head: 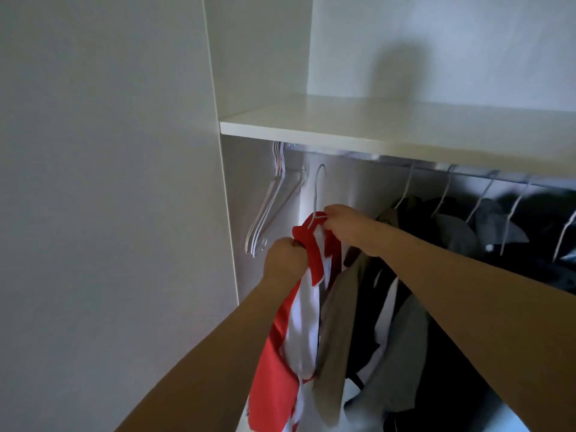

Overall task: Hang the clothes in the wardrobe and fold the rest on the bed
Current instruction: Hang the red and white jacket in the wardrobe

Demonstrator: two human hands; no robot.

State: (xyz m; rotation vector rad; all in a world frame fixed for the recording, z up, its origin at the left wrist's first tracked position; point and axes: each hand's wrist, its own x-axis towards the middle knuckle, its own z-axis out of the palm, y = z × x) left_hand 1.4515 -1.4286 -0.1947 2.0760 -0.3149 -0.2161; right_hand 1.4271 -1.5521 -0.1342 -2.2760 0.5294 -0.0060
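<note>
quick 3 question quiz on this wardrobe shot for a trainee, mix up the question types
1. True or false: the hook of the hanger carrying the red and white garment is already on the rail.
2. Which hand has its grip on the hanger's neck? A) left hand B) right hand
3. Fill in: the bare spare hangers hang at the rail's ___ end.

Key:
1. False; the hook sits below the rail, not yet over it.
2. B; the left hand grips the red fabric lower down.
3. Left, beside the wardrobe's side panel.
</note>
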